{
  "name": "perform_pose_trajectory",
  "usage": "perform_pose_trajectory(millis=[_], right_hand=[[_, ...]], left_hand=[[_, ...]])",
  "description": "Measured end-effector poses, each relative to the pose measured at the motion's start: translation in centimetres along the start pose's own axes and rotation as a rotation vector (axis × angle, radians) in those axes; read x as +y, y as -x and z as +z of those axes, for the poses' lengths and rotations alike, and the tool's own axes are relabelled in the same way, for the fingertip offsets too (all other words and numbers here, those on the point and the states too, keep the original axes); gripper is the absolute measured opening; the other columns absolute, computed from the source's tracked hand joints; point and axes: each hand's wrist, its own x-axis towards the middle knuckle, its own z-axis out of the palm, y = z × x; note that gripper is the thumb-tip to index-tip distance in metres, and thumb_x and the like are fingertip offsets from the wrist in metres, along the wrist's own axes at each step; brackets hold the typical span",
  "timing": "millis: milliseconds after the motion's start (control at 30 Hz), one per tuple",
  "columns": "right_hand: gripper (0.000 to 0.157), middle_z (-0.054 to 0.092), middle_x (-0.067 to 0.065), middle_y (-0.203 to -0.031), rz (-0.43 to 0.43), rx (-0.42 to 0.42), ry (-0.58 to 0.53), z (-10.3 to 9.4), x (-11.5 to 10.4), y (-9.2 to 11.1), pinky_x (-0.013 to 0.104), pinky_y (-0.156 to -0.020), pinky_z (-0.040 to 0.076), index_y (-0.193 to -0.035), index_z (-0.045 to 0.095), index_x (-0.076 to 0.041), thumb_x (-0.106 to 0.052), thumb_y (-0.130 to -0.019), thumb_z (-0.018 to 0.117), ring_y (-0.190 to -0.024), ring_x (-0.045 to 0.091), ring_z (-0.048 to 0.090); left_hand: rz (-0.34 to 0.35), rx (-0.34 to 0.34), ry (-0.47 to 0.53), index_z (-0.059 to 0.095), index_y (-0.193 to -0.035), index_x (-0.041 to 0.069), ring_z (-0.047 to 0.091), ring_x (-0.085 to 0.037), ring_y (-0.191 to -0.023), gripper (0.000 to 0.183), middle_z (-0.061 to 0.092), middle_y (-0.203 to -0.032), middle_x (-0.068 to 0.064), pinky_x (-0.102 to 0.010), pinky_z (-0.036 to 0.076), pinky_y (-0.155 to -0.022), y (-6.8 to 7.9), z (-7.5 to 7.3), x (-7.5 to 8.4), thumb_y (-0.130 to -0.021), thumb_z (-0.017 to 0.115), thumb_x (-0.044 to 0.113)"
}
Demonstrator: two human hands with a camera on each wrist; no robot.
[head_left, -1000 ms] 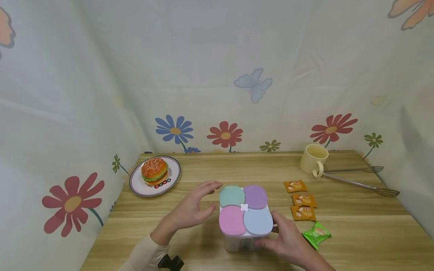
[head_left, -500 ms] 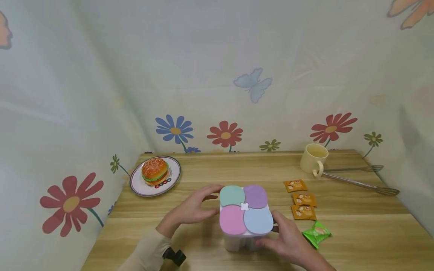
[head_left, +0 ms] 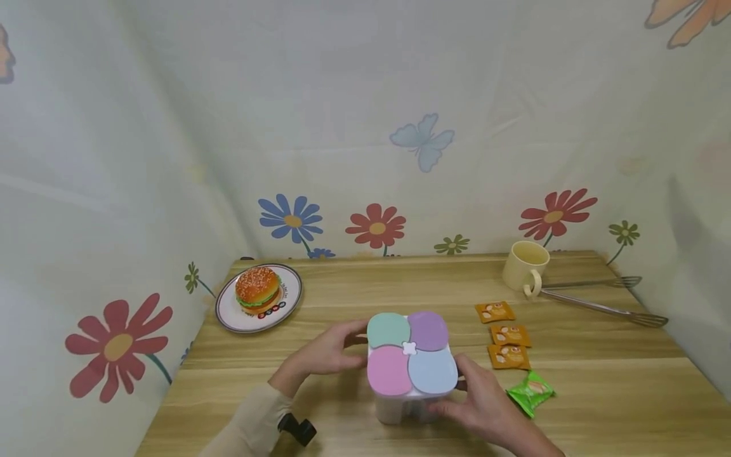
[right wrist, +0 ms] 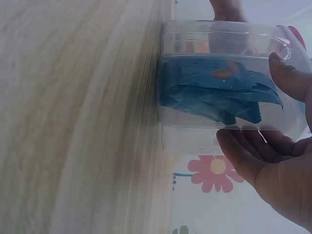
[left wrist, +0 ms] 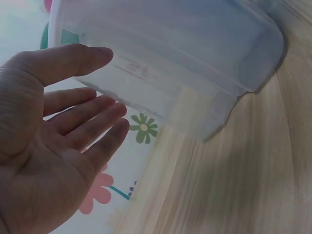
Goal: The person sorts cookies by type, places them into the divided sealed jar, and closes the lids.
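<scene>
A clear plastic storage box (head_left: 391, 409) stands upright in front of me, its lid (head_left: 433, 373) made of green, purple, pink and blue petals. My right hand (head_left: 482, 403) grips the box's right side, thumb at the front and fingers around the corner. Blue snack packets (right wrist: 209, 87) show through the wall in the right wrist view. On the other side my left hand (head_left: 328, 349) is spread with loose fingers, fingertips right at the box's left wall. In the left wrist view its thumb (left wrist: 80, 61) overlaps the clear wall.
Right of the box lie several orange packets (head_left: 509, 357) and a green packet (head_left: 531, 392). Behind them are a yellow mug (head_left: 522, 266) and two whisks (head_left: 605, 308). At the back left, a plate (head_left: 228, 318) bears a toy hamburger (head_left: 258, 287). Printed curtains (head_left: 320, 158) border the table.
My left hand has come in to the right, from apart to close against the box's left side. The right hand keeps its grip, and the box stays in place.
</scene>
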Motion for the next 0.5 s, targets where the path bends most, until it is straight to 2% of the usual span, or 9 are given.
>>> perform_pose_trajectory(millis=[133,500], right_hand=[[0.061,0.066,-0.002,-0.109,-0.007,-0.006,-0.006,-0.02,-0.02,-0.02,0.022,-0.082,0.056,-0.113,0.055,-0.015,-0.044,-0.068,0.086,-0.102,0.014,0.065],[0.061,0.065,-0.002,-0.110,0.012,-0.028,-0.028,-0.18,-0.13,-0.06,0.021,-0.083,0.055,-0.113,0.054,-0.015,-0.043,-0.069,0.085,-0.103,0.016,0.065]], left_hand=[[-0.021,-0.017,0.038,0.046,-0.142,0.017,0.046,-0.017,-0.133,0.062,0.051,-0.143,0.002,-0.039,0.041,-0.109,-0.23,0.13,-0.35,-0.085,0.068,0.002],[-0.009,-0.047,0.076,0.051,-0.136,0.017,0.048,-0.016,-0.132,0.054,0.055,-0.137,0.002,-0.034,0.039,-0.110,-0.70,0.65,-1.09,-0.087,0.067,0.002]])
